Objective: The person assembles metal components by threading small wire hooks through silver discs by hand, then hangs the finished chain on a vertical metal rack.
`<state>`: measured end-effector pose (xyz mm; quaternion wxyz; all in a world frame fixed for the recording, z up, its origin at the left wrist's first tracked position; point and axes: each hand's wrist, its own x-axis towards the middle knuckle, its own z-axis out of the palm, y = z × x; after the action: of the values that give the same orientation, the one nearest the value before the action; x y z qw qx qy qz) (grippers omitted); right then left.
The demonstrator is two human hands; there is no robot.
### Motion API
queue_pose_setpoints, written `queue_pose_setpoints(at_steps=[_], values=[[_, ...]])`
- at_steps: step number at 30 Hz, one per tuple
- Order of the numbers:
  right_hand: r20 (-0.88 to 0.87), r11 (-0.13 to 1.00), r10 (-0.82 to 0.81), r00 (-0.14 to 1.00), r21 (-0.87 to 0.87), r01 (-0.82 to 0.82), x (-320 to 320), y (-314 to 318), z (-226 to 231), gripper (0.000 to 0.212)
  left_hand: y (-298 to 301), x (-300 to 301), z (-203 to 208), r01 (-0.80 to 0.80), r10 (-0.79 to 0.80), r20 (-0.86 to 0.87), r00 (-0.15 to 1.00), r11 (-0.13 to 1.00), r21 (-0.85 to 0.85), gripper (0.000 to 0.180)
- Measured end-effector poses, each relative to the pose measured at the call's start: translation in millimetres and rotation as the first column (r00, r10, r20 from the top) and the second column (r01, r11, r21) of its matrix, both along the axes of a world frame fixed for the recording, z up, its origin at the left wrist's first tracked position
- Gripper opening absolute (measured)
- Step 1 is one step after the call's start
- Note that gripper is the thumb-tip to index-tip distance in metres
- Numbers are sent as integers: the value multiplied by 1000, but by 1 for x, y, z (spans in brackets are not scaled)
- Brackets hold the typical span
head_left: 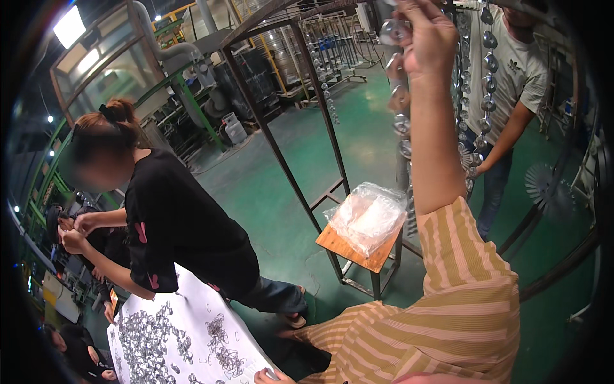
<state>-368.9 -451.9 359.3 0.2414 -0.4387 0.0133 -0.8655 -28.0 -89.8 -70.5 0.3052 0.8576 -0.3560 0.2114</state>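
Glaring upper-left lamp (pixel 69 27), soft sheen on floor (pixel 368 150), bent edges, black rim

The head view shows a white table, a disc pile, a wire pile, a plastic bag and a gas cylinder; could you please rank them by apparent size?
1. White table
2. Disc pile and plastic bag: too alike to rank
3. Wire pile
4. Gas cylinder, looking smallest partly because it stands farther off

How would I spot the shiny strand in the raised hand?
Find the striped sleeve, right of centre, and follow its bare forearm up. There the right hand holds a strand of silvery pieces. It hangs left of the forearm; neighbouring strands hang right.
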Motion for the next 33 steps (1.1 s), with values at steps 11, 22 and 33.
queue_pose_setpoints(at_steps=[11, 22, 33], values=[[-4, 921, -387, 922, 47, 387, -117, -7, 19, 9, 10, 17, -35, -21, 22, 36, 999, 999, -34, 22], [-131, 894, -441, 888, 17, 447, -141, 2, 53, 10, 10, 21, -47, -46, 45, -9, 999, 997, -56, 22], [-257, 834, -468, 846, 187, 519, -196, -18, 81, 11, 12, 9, -20, 12, -12, -20, 1000, 1000, 21, 24]])
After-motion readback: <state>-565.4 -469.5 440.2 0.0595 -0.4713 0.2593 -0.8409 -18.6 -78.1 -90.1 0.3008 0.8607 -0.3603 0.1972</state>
